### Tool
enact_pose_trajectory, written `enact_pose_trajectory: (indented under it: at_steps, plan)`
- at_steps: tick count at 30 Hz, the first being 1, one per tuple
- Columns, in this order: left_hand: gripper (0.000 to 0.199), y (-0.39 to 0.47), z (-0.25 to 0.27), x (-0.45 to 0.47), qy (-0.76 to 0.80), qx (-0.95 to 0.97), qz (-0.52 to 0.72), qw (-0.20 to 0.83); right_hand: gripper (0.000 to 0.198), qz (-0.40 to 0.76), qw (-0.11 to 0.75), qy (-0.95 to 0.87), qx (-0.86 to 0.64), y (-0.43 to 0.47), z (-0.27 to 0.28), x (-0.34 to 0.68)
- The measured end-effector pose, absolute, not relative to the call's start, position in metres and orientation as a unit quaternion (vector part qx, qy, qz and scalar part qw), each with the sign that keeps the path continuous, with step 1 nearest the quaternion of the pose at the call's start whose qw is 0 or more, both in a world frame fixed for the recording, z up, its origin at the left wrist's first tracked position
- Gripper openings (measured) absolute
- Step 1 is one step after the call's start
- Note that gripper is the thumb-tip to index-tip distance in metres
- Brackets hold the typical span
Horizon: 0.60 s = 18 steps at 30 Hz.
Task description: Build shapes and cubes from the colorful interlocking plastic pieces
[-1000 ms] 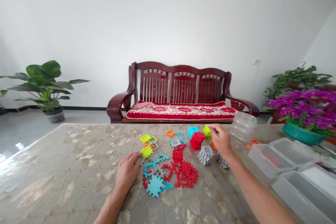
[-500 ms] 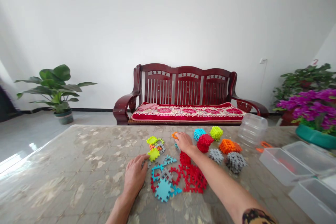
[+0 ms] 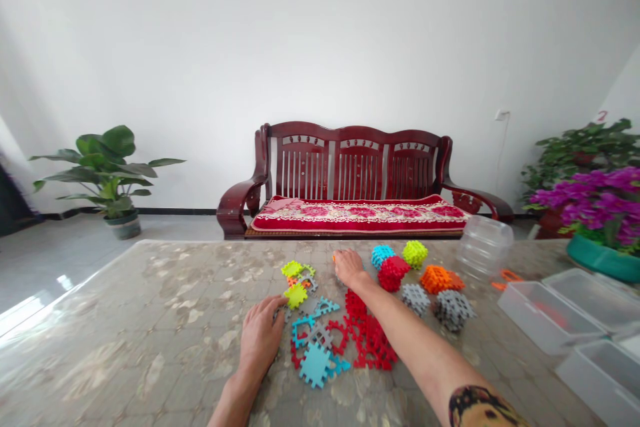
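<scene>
My left hand [image 3: 261,333] rests on the table with its fingers loosely extended, the fingertips beside a grey interlocking tile [image 3: 286,312] and a yellow-green tile [image 3: 296,295]. Farther forward, my right hand [image 3: 349,266] is closed, with a bit of an orange interlocking tile [image 3: 335,258] showing at its fingertips; the rest is hidden. Between my arms lie a blue square tile [image 3: 315,365], a blue triangular frame [image 3: 326,307] and a heap of red tiles [image 3: 373,340]. Another yellow-green tile [image 3: 291,269] lies near orange and grey pieces.
Right of my right arm stand stacks of tiles: blue [image 3: 383,255], red [image 3: 393,273], yellow-green [image 3: 415,253], orange [image 3: 437,278] and grey [image 3: 454,309]. Beyond them are a clear plastic container [image 3: 485,247], open plastic boxes [image 3: 550,320] and a flower pot [image 3: 605,259]. A wooden bench [image 3: 350,167] stands behind the table.
My right hand has shifted slightly and now covers most of the orange tile that showed at its fingertips. The left hand has hardly moved; the view has shifted a little.
</scene>
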<state>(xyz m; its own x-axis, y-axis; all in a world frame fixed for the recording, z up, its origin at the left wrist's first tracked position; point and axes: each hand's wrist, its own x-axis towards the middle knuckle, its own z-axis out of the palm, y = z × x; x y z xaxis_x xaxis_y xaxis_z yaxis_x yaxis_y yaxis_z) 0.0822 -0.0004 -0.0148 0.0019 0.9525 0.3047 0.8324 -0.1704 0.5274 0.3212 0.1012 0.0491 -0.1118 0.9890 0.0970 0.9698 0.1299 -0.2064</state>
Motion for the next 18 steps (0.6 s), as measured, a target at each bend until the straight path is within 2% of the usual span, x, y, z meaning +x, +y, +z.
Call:
enact_pose_trajectory:
  at_steps: [7, 13, 18]
  plan:
    - [0.033, -0.001, -0.013, 0.083, 0.636, 0.7, 0.309, 0.099, 0.039, 0.107, 0.189, -0.722, -0.657, 0.089, 0.072, 0.337]
    - [0.033, -0.001, -0.013, 0.083, 0.635, 0.702, 0.309, 0.09, 0.036, 0.2, 0.173, -0.742, -0.616, 0.067, 0.073, 0.367]
    - [0.032, -0.001, -0.012, 0.083, 0.635, 0.704, 0.306, 0.087, 0.033, 0.192, 0.162, -0.761, -0.598, 0.048, 0.074, 0.385]
